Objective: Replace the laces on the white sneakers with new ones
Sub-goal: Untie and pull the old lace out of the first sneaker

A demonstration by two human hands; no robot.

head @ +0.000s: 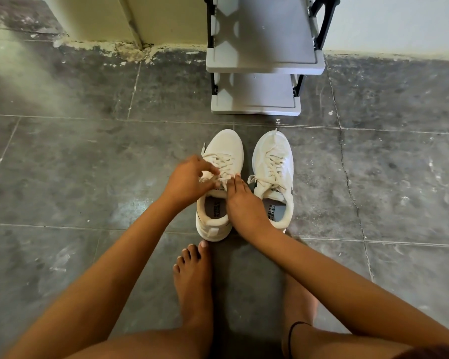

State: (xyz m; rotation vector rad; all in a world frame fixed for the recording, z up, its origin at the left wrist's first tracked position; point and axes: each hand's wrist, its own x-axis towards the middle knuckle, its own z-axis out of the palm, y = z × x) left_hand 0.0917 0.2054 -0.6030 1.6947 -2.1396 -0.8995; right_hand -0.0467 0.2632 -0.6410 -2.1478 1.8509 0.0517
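Sneakers: two. The left sneaker (224,142) and right sneaker (271,147) stand side by side just in front of the shoe rack (265,60), toes toward it.
Laces: two, one per shoe, both fully threaded. The left lace (224,161) and right lace (275,164) each end in a bow at the end farthest from the rack. No new laces are in view.
Left hand (188,181): fingers curled, pinching the left lace at its bow.
Right hand (244,204): fingers fairly straight, tips pressing on the same bow; it grips nothing visible.
Handling: the laces are probably limp, flat and light, best pinched at a free end. The shoes look light and soft-topped and likely to slide, so steady one by its collar.
Bare feet (192,281): two, behind the sneakers, away from the rack.
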